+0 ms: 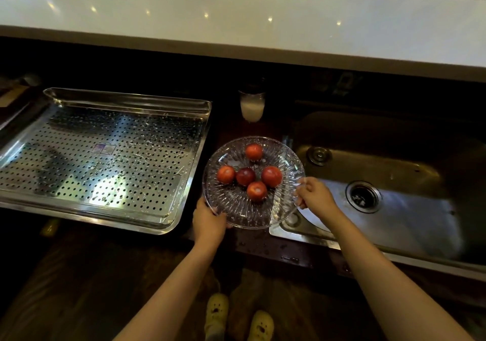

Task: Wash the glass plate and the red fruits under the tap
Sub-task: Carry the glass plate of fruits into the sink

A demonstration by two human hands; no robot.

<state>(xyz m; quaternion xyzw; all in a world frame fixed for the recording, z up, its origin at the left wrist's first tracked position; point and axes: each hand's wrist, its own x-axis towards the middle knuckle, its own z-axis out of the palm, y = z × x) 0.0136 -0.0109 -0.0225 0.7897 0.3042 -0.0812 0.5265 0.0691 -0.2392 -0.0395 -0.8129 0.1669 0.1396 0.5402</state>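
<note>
Right now the glass plate [253, 183] sits level between both hands, over the dark strip of counter [263, 246] that separates the perforated steel tray [105, 156] from the sink [381, 162], its right edge just overlapping the sink's near-left corner. Five red fruits [249, 173] lie on it: one toward the far rim, three in a row across the middle, one nearer the person. The left hand [209, 219] grasps the near-left rim, fingers curled under the glass and thumb on top. The right hand [314, 193] pinches the right rim, fingertips closed on the edge.

I'd judge this to be the carrying step, the plate on its way either to or from the basin. Water droplets glisten on the tray and counter, and the plate looks wet, though with ribbed glass I can't be sure. No tap shows itself from where I stand, and no running water is visible in the sink, which holds only its drain [363, 196] and a smaller fitting.

If washing is still ahead, the plate needs to travel rightward over the basin and stay flat, since the fruits are round and loose and would roll off at any tilt. Wet glass held only by its rim asks for a firm, even hold from both sides. A glass of milky liquid [252, 106] stands behind, well clear.
</note>
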